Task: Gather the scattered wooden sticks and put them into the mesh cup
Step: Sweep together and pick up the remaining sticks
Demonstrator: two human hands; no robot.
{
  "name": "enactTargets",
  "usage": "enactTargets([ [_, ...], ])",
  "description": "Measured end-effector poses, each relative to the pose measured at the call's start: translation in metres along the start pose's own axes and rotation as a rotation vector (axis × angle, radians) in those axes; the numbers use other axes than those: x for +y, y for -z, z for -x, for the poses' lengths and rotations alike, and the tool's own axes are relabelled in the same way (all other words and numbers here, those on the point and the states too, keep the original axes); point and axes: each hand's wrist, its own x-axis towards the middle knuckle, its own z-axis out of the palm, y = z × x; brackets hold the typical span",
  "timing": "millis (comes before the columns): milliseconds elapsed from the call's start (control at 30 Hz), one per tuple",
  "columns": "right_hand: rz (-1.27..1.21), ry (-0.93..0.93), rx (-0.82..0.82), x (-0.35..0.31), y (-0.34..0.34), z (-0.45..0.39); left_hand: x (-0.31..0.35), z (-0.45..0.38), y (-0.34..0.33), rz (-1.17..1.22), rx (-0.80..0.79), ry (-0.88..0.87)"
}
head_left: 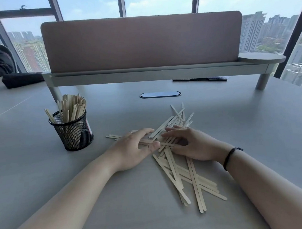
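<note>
At my left on the grey desk (42,157) stands the black mesh cup (72,132), upright and packed with wooden sticks (73,106). My left hand (133,149) curls around a few sticks from the scattered pile (179,167). My right hand (193,145) lies spread, fingers loose, on that pile.

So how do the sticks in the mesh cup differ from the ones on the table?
The sticks in the mesh cup stand upright, bundled together; the sticks on the table lie flat, crisscrossed and spread out. No hand touches the cup's sticks, while both hands rest on the table's pile. Both sets look like the same pale, thin wood.
</note>
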Motion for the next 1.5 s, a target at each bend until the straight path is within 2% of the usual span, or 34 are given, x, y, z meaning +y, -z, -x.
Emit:
enactTargets([
  [167, -0.014, -0.017, 0.166, -0.013, -0.01, -0.005, 0.011, 0.005, 0.002, -0.039, -0.075, 0.004],
  [333, -0.119, -0.001, 0.328, -0.013, -0.011, -0.011, 0.014, 0.001, -0.002, -0.063, -0.029, 0.042],
  [433, -0.069, -0.09, 0.48, 0.007, -0.001, -0.022, 0.01, -0.003, -0.005, -0.012, 0.018, 0.048],
  [533, -0.065, -0.238, 0.538, 0.032, 0.009, -0.039, 0.01, -0.004, -0.007, -0.02, 0.042, 0.061],
  [600, -0.047, -0.263, 0.533, 0.042, 0.012, -0.05, 0.011, -0.004, -0.007, -0.033, 0.066, 0.055],
  [700, 0.049, -0.199, 0.478, 0.049, 0.013, -0.067, 0.012, -0.005, -0.007, -0.072, 0.098, 0.014],
  [867, 0.185, -0.102, 0.233, 0.048, 0.009, -0.085, 0.015, -0.005, -0.006, -0.063, 0.092, -0.021],
  [1000, 0.281, -0.12, 0.1, 0.047, 0.006, -0.088, 0.013, -0.008, -0.006, -0.063, 0.087, -0.032],
  [1100, 0.307, -0.117, 0.116, 0.044, 0.006, -0.084, 0.014, -0.008, -0.006, -0.051, 0.085, -0.028],
  [1300, 0.271, -0.165, 0.268, 0.039, 0.003, -0.069, 0.011, -0.008, -0.006, -0.02, 0.079, -0.021],
  [1500, 0.293, -0.206, 0.348, 0.029, -0.003, -0.047, 0.01, -0.006, -0.005, -0.027, 0.141, -0.029],
])
